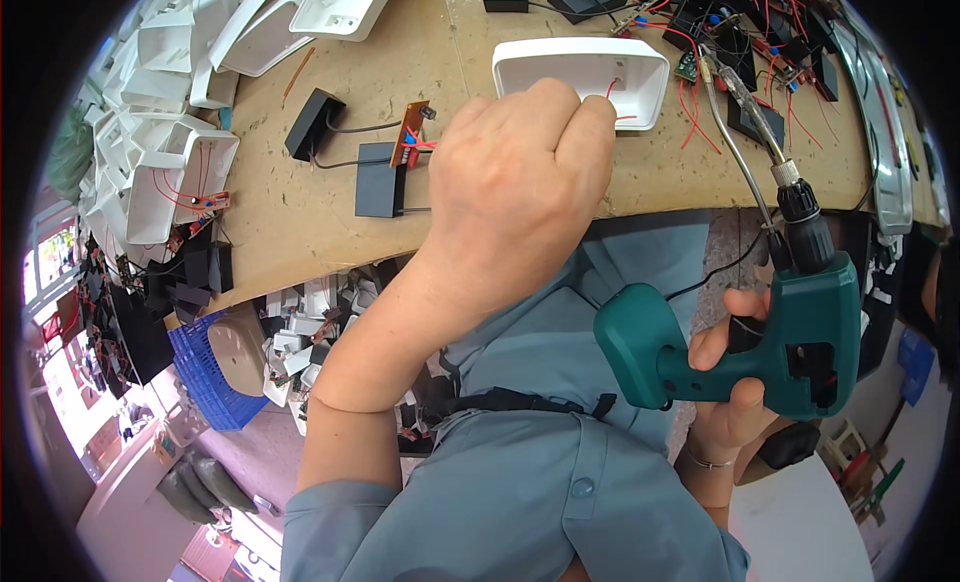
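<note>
My right hand (745, 410) is wrapped round the handle of a green soldering gun (830, 312), whose metal tip and thin solder-feed tube (735, 147) point up over the table's right part. My left hand (515, 177) is closed with its knuckles up at the near side of a white plastic housing (515, 67); its fingertips and anything in them are hidden. Red wires show inside the housing beside that hand. Just left of it, a small brown circuit board (408, 134) with red and black wires stands by two black boxes (376, 187), (314, 124).
White housings (175, 47) are heaped at the far left. Black boxes and red-wired boards (750, 42) crowd the far right of the wooden table (300, 212). A blue basket (215, 372) is below the table's left edge. A black cord (715, 272) trails near the gun.
</note>
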Motion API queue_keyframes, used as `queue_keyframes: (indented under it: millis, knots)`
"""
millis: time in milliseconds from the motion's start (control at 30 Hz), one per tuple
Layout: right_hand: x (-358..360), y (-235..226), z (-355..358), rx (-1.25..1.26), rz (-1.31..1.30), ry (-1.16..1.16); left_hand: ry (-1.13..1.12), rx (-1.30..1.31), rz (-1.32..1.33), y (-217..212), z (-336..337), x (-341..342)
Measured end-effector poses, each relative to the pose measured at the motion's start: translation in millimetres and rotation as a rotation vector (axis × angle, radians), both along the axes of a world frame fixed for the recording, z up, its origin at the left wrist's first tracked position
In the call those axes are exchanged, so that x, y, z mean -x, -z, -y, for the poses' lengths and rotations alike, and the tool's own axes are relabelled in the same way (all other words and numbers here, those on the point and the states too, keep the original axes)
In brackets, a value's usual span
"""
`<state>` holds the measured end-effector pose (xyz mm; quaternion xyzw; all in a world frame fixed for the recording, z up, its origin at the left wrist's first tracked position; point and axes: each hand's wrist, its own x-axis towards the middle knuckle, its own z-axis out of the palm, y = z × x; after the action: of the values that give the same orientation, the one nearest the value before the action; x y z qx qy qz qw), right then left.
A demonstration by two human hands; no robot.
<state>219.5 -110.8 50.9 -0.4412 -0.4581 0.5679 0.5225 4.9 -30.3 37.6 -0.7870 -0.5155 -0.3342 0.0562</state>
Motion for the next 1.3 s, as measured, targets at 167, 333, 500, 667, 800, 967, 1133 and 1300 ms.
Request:
queue_keyframes:
  millis: [167, 333, 500, 667, 800, 967, 1133, 1300]
  knots:
    - [-0.6, -1.5, 1.9, -0.024, 0.085, 0.015, -0.010, -0.007, -0.003, 3.2, -1.8, -1.8]
    - [-8.5, -2.4, 10.2, -0.051, 0.193, 0.014, -0.015, -0.122, 0.058, 16.2, -6.5, -7.5]
    - [-7.7, -12.1, 16.3, -0.027, 0.288, 0.012, -0.049, -0.134, 0.066, 16.6, -6.5, -9.0]
    - [-1.8, -17.8, 16.7, 0.110, 0.307, -0.006, -0.106, -0.048, 0.020, 1.9, -1.9, -4.3]
    - [2.8, -16.0, 12.8, 0.120, 0.320, -0.022, -0.200, -0.267, -0.067, -5.5, -11.4, -1.0]
    - [9.6, -11.9, 7.6, 0.048, 0.370, 0.004, -0.308, -0.277, -0.247, -15.5, -14.3, -8.4]
    - [15.5, -10.1, 1.8, 0.051, 0.353, 0.016, -0.333, -0.163, -0.254, -8.1, -18.4, -11.4]
    - [17.1, -7.3, -1.2, 0.052, 0.316, 0.015, -0.314, -0.328, -0.156, -3.7, -20.4, -7.3]
